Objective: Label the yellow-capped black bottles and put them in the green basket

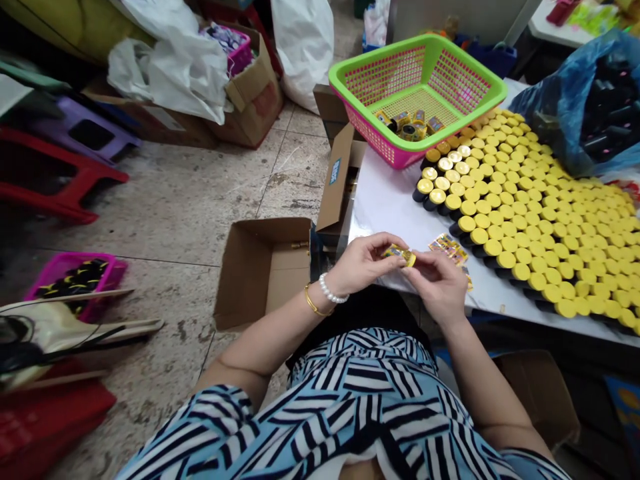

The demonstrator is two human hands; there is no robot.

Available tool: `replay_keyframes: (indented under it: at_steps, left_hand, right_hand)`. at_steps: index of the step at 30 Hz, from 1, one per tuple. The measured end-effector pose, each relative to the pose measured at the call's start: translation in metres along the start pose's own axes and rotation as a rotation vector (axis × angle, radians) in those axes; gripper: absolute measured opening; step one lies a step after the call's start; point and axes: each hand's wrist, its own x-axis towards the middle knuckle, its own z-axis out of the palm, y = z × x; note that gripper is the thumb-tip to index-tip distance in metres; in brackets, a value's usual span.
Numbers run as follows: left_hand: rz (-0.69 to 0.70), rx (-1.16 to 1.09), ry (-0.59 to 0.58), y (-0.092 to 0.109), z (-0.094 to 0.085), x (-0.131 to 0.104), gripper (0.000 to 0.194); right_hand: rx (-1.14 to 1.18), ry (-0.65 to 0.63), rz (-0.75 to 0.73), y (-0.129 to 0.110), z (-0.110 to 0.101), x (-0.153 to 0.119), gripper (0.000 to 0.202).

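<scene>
My left hand [363, 262], with a pearl bracelet at the wrist, holds a small yellow-labelled cylinder [399, 253] between thumb and fingers, just over the table's near edge. The fingers of my right hand [443, 283] pinch the cylinder's other end, where a round yellow face shows. Colourful printed stickers [450, 248] lie on the white table beside my right hand, which partly hides them. To the right stand many black cylinders with yellow tops [510, 207], packed upright in rows.
A green-rimmed pink basket [367, 137] at the table's far left corner contains several labelled cylinders. A blue plastic bag [547, 110] of black pieces stands behind the rows. An open cardboard box [240, 273] sits left of my lap; a pink tray [47, 283] and red stool [65, 190] are farther left.
</scene>
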Motion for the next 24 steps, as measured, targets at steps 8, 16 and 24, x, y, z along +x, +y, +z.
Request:
replay_keyframes:
  at_steps: [8,16,24]
  left_hand:
    - [-0.168,-0.035,-0.069,0.01,-0.007,0.008,0.04]
    - [-0.352,-0.361,-0.202,0.006,-0.01,0.007,0.05]
    - [-0.426,-0.332,-0.14,0.006,-0.006,0.005,0.059]
  right_hand:
    - [0.184,-0.183,0.167,-0.011,-0.007,0.014,0.04]
    - [0.052,-0.083,-0.076,-0.016,-0.01,0.032,0.014]
    - [0.062,-0.076,-0.146,-0.014,-0.005,0.029,0.015]
